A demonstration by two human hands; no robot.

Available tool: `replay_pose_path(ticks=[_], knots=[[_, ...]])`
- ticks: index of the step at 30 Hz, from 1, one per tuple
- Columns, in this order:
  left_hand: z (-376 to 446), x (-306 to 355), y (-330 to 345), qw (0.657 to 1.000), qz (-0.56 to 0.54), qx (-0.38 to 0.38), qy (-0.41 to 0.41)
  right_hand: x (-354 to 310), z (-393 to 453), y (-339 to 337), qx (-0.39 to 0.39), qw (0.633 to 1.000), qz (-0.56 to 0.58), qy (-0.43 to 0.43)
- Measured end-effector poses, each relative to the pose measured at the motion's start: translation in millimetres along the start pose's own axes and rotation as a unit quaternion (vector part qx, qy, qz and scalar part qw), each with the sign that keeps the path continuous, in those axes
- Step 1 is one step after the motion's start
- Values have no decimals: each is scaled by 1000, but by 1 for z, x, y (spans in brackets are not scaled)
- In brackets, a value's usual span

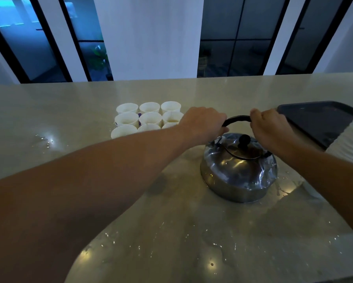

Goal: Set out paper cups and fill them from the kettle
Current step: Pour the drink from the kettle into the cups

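Steel kettle [238,170]: squat, polished, standing on the countertop [69,111] right of centre, at middle depth. Lid seated, with a black knob [244,139]. Black arched handle [237,119] raised above the lid. Spout not identifiable from this angle.

Left hand [202,124]: fingers curled over the left end of the kettle handle, gripping it. Forearm reaches in from the near left, crossing in front of the nearest cups.

Right hand [270,127]: fingers wrapped round the right end of the same handle, gripping it. Forearm enters from the right edge.

Paper cups [149,117]: white, upright, set in a three-by-three block on the countertop, to the left of and beyond the kettle, rims close together. The near right cup is partly hidden behind the left wrist. The right cup in the middle row [172,117] shows pale liquid inside; contents of the others cannot be judged.

Stack of paper cups [350,141]: white, nested, lying at the right edge, just beside the tray.

Tray [322,117]: dark, rectangular, raised rim, on the far right of the countertop, behind the right hand.

Countertop: pale stone look, glossy, with water droplets and wet patches around the kettle, along the near side, and a small patch [44,139] at left.

Background: white wall panels and dark-framed windows [234,37] beyond the far edge.
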State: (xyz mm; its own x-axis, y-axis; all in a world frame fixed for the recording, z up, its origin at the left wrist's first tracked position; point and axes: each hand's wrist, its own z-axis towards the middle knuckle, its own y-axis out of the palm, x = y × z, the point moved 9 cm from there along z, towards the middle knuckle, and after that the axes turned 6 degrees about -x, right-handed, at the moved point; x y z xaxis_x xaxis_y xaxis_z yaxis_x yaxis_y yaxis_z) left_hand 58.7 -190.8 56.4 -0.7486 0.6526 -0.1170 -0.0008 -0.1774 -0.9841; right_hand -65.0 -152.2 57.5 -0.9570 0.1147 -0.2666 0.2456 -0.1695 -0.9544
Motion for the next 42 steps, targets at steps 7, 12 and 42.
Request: replay_pose_path(ticks=[7,12,42], knots=[[-61,-2,21,955,-263,67,-120,3,-22,-8,179,983,44,17],[-180,-15,13,879,-393,196,-187,-53,-81,2,284,943,138,-105],[-279,-146,58,763,-534,197,-306,-232,-89,99,-104,898,378,-200]])
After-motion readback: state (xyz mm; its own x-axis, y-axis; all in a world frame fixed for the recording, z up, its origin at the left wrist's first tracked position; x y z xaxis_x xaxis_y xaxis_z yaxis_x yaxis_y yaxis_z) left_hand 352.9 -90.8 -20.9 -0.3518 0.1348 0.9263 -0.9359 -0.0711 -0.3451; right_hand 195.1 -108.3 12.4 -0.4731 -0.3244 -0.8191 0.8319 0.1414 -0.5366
